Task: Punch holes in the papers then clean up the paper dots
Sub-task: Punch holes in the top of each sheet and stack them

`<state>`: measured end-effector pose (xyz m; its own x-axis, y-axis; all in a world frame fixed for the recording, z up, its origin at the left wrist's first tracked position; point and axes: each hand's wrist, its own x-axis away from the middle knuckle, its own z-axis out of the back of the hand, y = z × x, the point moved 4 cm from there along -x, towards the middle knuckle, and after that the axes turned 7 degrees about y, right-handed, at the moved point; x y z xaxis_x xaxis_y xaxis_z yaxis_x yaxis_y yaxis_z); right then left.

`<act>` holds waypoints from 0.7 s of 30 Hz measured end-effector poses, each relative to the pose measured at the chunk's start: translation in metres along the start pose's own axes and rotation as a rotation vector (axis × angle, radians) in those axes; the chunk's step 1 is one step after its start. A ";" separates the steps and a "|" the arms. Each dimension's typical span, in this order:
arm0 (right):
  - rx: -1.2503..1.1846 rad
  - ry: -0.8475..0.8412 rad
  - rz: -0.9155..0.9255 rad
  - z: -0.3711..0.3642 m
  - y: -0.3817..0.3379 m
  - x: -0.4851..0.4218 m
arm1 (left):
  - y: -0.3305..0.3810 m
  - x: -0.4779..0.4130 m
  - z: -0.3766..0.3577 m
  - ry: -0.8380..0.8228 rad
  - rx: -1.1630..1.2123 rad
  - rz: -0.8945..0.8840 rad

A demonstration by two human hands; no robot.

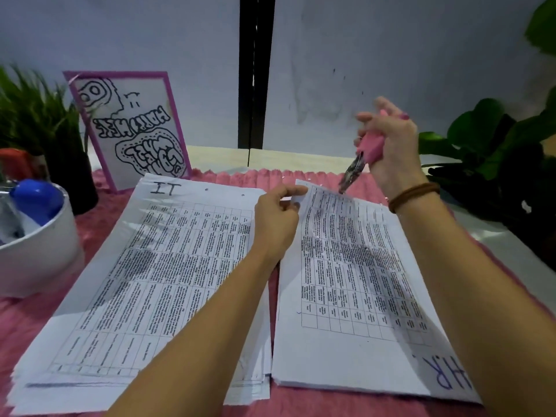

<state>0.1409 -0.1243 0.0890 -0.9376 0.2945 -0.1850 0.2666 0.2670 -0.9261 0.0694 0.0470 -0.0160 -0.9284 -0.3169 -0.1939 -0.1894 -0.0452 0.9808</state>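
At the far left a white bowl (45, 254) sits on the pink furry cloth (240, 176) covering the tabletop, with something blue inside it. Behind it are a grassy plant (33, 115) and a purple-framed drawing (129, 127) leaning back.

Next comes the left paper stack (150, 281), marked "IT", lying flat with two punched holes (206, 189) near its far edge. The left hand (275, 221) reaches across the gap, its grip pinching the far-left corner of the top sheet (331, 212) on the right paper stack (355, 341), marked "HR", and lifting that corner slightly.

Above that sheet's far edge, the right hand (391, 142) has its grip wrapped around the pink handles of the hole punch (371, 147). The punch's long axis slants, handles up and to the right, metal nose pointing down and left, right at the paper's edge. A brown bracelet (412, 195) circles that wrist. A leafy plant (487, 152) stands at the far right.
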 end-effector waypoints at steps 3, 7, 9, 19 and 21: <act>-0.352 0.062 -0.093 -0.004 0.015 -0.011 | 0.002 0.002 -0.001 -0.021 0.005 -0.013; -0.511 0.053 -0.157 -0.003 0.042 -0.012 | 0.003 0.004 -0.004 -0.019 -0.026 -0.084; -0.552 0.024 -0.163 -0.001 0.048 -0.012 | 0.003 0.004 -0.004 -0.014 -0.023 -0.093; -0.738 0.051 -0.149 -0.015 0.053 -0.008 | 0.002 0.000 -0.003 0.035 0.028 -0.135; -0.694 0.071 -0.122 -0.016 0.053 -0.007 | 0.003 0.001 -0.003 0.033 0.039 -0.138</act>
<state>0.1647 -0.0979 0.0467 -0.9592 0.2783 -0.0494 0.2637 0.8184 -0.5106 0.0690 0.0442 -0.0128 -0.8819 -0.3410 -0.3255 -0.3276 -0.0534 0.9433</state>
